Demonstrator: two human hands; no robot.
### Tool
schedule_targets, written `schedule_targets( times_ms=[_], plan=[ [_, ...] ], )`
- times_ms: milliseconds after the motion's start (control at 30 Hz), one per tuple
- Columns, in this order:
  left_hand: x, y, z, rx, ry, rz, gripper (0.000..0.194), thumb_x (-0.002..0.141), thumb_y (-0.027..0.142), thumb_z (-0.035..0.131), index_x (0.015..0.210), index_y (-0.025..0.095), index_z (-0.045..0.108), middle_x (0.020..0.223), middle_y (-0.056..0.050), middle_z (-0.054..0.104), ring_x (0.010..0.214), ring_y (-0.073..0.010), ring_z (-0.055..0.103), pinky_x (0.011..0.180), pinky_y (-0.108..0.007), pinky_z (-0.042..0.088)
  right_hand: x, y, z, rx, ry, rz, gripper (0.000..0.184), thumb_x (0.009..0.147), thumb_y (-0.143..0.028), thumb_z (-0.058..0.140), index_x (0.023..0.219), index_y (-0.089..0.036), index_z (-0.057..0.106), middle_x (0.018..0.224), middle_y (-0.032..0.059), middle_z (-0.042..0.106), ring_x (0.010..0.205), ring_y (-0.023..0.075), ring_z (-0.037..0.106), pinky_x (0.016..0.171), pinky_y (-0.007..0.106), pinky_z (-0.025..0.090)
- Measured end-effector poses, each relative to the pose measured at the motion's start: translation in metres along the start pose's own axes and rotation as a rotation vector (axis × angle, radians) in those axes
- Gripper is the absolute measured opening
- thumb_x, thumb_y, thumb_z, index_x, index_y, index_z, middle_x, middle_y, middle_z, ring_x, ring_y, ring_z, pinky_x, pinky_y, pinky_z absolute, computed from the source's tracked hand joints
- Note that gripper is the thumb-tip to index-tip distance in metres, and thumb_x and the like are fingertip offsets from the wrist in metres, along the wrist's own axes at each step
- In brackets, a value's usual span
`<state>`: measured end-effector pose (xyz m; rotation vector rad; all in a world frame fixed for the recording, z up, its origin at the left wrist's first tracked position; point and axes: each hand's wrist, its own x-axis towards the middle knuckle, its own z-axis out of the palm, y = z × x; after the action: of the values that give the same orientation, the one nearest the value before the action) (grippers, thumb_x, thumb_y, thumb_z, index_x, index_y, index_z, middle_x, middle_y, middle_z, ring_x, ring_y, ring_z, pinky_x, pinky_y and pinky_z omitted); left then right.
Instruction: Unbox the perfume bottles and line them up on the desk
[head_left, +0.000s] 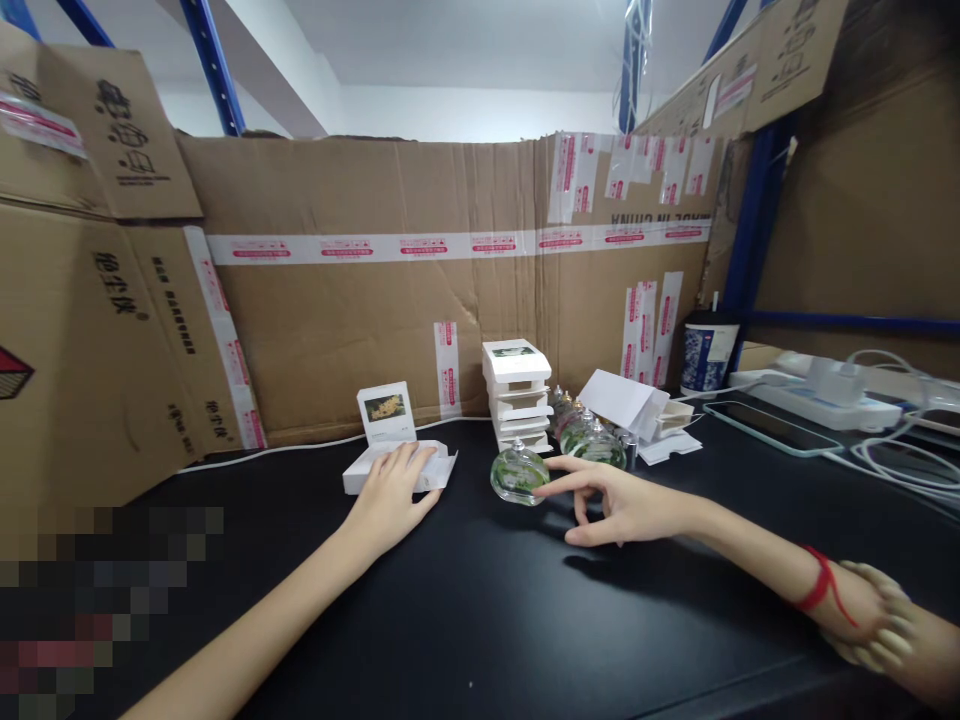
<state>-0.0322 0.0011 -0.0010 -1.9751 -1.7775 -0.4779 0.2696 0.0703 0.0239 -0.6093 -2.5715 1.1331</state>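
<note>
A: One glass bottle [520,476] sits apart from its row, round, clear, with green inside, standing on the black table [480,620] just in front of the stack of white boxes [517,395]. Right hand [611,500] is at it: the index finger is stretched out and its tip touches the bottle's right side. The other fingers are loosely curled, nothing clasped.

B: So no grip on it?

A: None. Hand is open, a touch only. The left hand [394,485] lies flat, palm down, fingers spread, pressing on an open white box [397,468] well to the left of the bottle. That box's lid stands up behind the fingers, showing a small yellow picture.

B: Step in hand, as you read it?

A: My judgement: the bottle is being brought toward the open box, with the left hand steadying the box. The bottle is not yet lifted and not yet in the box.

B: What does the next move call for?

A: A proper hold, I'd say: thumb and fingers closing round the glass rather than one fingertip. It is smooth and rounded, so a nudge could roll or tip it. Then a short carry leftward to the box.

B: Around them?

A: More bottles [592,440] in a row just behind the right hand, unfolded white cartons [630,405] beside them, a paper cup [709,350] further right, a power strip [817,400] with cables, and a cardboard wall [375,300] at the back.
</note>
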Motion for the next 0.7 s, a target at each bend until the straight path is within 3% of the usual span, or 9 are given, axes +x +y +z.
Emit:
schedule_targets(
  times_ms=[200, 367, 533, 700],
  plan=[
    [0.0, 0.0, 0.001, -0.002, -0.004, -0.006, 0.038, 0.08, 0.027, 0.049, 0.117, 0.019, 0.049, 0.12, -0.009, 0.053, 0.111, -0.026, 0.047, 0.094, -0.041, 0.036, 0.002, 0.008, -0.003, -0.164, 0.105, -0.106, 0.037, 0.077, -0.039, 0.059, 0.11, -0.024, 0.064, 0.131, 0.0106, 0.041, 0.054, 0.0005, 0.055, 0.046, 0.015, 0.048],
    [0.0, -0.001, 0.001, -0.002, 0.002, -0.004, 0.038, 0.08, 0.028, 0.048, 0.117, 0.02, 0.048, 0.118, -0.008, 0.054, 0.11, -0.0255, 0.048, 0.094, -0.041, 0.036, -0.001, 0.007, -0.011, -0.407, 0.201, -0.225, 0.026, 0.079, -0.039, 0.056, 0.093, -0.025, 0.072, 0.106, 0.0063, 0.059, 0.057, 0.0056, 0.052, 0.053, 0.019, 0.045],
    [0.0, -0.001, 0.001, -0.005, 0.001, -0.009, 0.038, 0.08, 0.028, 0.048, 0.117, 0.02, 0.049, 0.118, -0.008, 0.054, 0.109, -0.0254, 0.048, 0.094, -0.04, 0.036, -0.004, 0.005, -0.018, -0.535, 0.298, -0.226, 0.034, 0.078, -0.04, 0.056, 0.057, -0.016, 0.068, 0.082, 0.0043, 0.064, 0.046, 0.0042, 0.041, 0.047, 0.021, 0.035],
    [0.0, -0.001, 0.002, -0.018, 0.011, -0.013, 0.038, 0.079, 0.028, 0.049, 0.116, 0.021, 0.05, 0.117, -0.007, 0.054, 0.11, -0.0252, 0.048, 0.094, -0.04, 0.036, -0.006, 0.006, -0.021, -0.556, 0.337, -0.22, 0.031, 0.072, -0.037, 0.061, 0.05, -0.016, 0.057, 0.068, 0.0017, 0.061, 0.05, 0.0063, 0.046, 0.049, 0.02, 0.033]
  ],
)
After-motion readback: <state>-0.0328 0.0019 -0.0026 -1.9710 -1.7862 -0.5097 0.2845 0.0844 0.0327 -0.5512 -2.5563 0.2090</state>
